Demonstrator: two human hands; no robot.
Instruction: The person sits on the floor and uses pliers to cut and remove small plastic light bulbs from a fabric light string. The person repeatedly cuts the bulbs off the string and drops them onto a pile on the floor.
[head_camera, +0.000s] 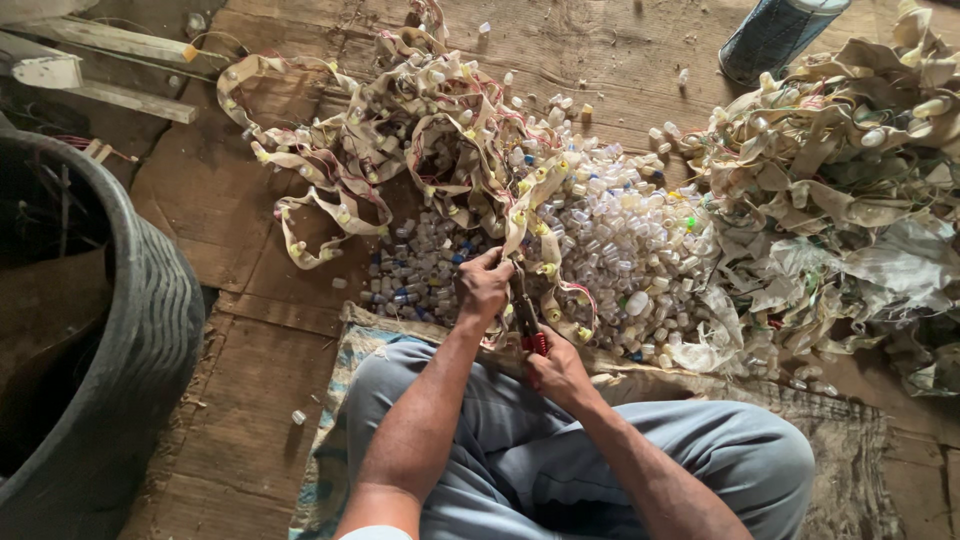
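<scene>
Head view, looking down at a person seated on a woven mat (330, 400) laid over a plank floor (240, 430), knees in grey trousers (620, 440) at the lower centre of the frame. The left hand (484, 285), at centre, is closed in a grip on a beige strip (522, 225) studded with small caps; the strip runs up from the fingers into a tangled heap of strips (420, 130) at upper centre. The right hand (556, 368), just below and right of the left, is closed around the red handles of a cutter (527, 318), whose dark head points up toward the held strip; whether the blades touch the strip cannot be told. Just beyond the hands, at centre and centre right, lies a pile of small clear and white caps (620, 240) on the floor. A larger heap of crumpled beige strips and sheeting (840, 170) fills the right of the frame. A dark tub (150, 330) stands at the left edge, wooden battens (110, 45) lie at upper left, and a dark mesh cylinder (775, 35) stands at upper right.
</scene>
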